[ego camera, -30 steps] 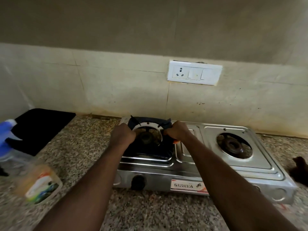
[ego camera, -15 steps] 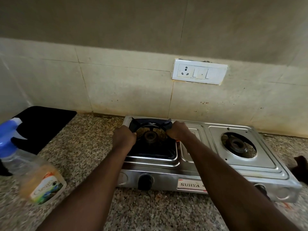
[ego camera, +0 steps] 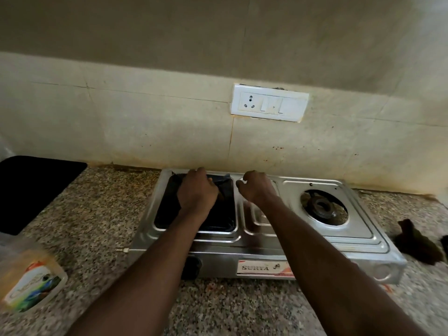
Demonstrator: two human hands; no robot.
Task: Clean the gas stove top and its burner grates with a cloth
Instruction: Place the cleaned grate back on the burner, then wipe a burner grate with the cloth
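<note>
**Left burner grate seated in its well; right burner bare**

A black mat (ego camera: pixel 36 190) lies at the far left of the granite counter (ego camera: pixel 101 214). A spray cleaner bottle (ego camera: pixel 29 280) stands at the near left edge, probably kept within reach for wetting the steel. The two-burner gas stove (ego camera: pixel 266 253) sits against the tiled wall, below a switch and socket plate (ego camera: pixel 269 103).

The left hand (ego camera: pixel 197 192) rests over the dark burner grate (ego camera: pixel 225 187) lying in the left well. Its fingers curl down over the grate's far side; whether they grip it cannot be told. The posture suggests seating or steadying the grate. The right hand (ego camera: pixel 257 187) hovers just right of that well, over the stove's centre panel, fingers loosely curled and slightly spread, holding nothing.

The right burner (ego camera: pixel 322 206) stands bare, without a grate. A dark cloth (ego camera: pixel 419 246) lies on the counter just beside the stove's right end, neither hand near it; wiping is judged not under way
</note>
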